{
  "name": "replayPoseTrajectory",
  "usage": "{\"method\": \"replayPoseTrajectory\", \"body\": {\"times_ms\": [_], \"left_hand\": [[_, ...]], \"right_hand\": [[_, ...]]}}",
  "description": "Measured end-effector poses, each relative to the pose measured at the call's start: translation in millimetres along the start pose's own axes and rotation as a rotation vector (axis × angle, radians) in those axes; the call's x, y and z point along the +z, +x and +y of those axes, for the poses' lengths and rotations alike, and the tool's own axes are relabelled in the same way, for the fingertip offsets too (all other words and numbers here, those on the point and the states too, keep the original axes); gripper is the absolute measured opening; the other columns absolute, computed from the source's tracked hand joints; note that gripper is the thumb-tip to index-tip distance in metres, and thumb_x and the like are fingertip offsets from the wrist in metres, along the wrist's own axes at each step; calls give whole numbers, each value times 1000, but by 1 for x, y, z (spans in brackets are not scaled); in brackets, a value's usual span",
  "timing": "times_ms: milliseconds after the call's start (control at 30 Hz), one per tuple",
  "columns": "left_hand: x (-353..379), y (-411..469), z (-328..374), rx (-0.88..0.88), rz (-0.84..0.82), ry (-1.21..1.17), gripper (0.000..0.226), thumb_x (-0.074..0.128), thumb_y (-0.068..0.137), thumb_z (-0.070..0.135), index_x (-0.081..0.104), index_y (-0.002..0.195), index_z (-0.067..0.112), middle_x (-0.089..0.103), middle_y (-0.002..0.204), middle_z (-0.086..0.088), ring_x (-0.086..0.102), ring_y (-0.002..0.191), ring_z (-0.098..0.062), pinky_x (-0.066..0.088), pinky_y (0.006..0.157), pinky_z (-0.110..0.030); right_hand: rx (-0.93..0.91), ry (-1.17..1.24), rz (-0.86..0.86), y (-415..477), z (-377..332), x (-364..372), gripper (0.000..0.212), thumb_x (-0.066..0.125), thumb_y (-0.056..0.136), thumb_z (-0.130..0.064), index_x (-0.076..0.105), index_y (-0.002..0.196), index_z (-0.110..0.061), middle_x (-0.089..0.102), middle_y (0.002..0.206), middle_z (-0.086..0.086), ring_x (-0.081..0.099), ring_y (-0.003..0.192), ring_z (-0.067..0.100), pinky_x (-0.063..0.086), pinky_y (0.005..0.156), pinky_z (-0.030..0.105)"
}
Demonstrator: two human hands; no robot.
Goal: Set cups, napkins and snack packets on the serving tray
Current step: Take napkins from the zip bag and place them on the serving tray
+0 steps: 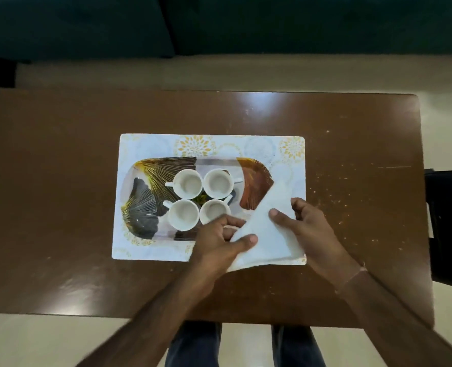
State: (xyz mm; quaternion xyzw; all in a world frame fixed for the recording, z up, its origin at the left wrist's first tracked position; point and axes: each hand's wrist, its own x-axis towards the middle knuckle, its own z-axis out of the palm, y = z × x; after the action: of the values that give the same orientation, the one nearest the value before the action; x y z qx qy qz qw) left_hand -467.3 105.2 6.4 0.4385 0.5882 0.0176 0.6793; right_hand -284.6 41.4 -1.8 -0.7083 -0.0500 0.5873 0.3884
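A patterned serving tray (145,200) with gold, grey and brown leaf shapes lies on a white placemat (153,144). Several white cups (187,183) stand close together in the tray's middle, all empty. A white napkin (270,234) lies over the tray's right end and the placemat's near right corner, folded into a pointed shape. My left hand (219,239) pinches the napkin's left edge. On the napkin's right side, my right hand (304,229) grips it between thumb and fingers. No snack packets are in sight.
The placemat sits mid-way on a brown wooden table (60,207) with pale crumbs scattered on its right part. A dark chair (450,221) stands at the table's right edge. A dark green sofa (219,22) runs beyond the far edge. My legs show below the near edge.
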Motion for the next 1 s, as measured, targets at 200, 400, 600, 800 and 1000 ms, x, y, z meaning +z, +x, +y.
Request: {"method": "replayPoseTrajectory", "body": {"times_ms": [200,400,600,800,1000], "left_hand": [[9,0,-54,-316,214,-290,25,84,79,22,73,97,9,79,77,-3,69,59,-17,58,56,-29],[16,23,-59,-298,450,-428,27,86,78,25,72,91,7,75,63,1,68,50,-14,59,49,-29],[19,-2,-57,98,663,136,44,84,74,41,49,97,28,57,85,11,58,79,-11,44,63,-21],[-7,15,-33,568,530,906,34,78,81,36,73,110,19,71,107,-1,60,97,-23,44,80,-38],[-21,25,-31,602,402,1094,30,81,75,15,78,104,20,75,93,-3,66,83,-28,47,74,-42]], "right_hand": [[5,-360,201,24,35,15,27,72,88,-31,64,103,-11,69,104,-1,64,99,23,54,85,36],[-237,-484,381,40,34,34,31,75,86,-32,65,108,-13,69,99,-1,63,91,19,49,79,28],[-314,-565,424,50,32,39,39,72,88,-31,64,119,-9,66,114,9,63,102,24,52,91,35],[-367,-606,433,49,34,38,35,73,86,-28,65,116,-10,63,108,8,56,90,16,43,79,26],[-391,-573,430,53,36,40,32,75,85,-26,62,111,-13,62,104,3,56,91,15,43,77,26]]}}
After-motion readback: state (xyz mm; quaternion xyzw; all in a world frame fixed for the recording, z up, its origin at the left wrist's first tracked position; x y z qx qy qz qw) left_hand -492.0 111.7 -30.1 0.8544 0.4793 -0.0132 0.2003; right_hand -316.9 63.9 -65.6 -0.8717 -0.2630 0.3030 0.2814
